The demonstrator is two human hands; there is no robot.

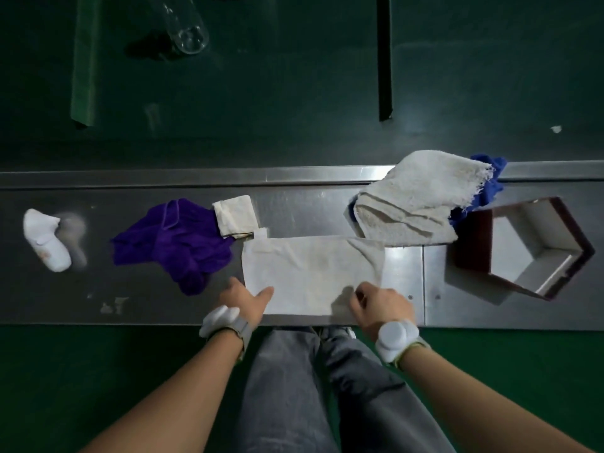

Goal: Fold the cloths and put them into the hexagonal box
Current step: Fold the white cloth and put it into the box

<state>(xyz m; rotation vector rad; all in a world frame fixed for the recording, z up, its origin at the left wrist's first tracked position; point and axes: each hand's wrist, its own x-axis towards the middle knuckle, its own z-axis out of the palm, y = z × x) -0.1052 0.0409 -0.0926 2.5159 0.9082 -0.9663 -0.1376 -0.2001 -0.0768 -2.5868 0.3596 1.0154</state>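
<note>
A thin white cloth lies flat as a wide rectangle at the near edge of the steel table. My left hand rests open on its near left corner. My right hand pinches the cloth's near edge toward the right. The hexagonal box, dark red outside and white inside, stands empty at the right. A thick white towel lies folded beside the box, over a blue cloth. A crumpled purple cloth and a small folded cream cloth lie to the left.
A white plastic object sits at the table's far left. Beyond the table's raised back rim, a clear bottle lies on the dark green floor. My legs stand right below the table's near edge.
</note>
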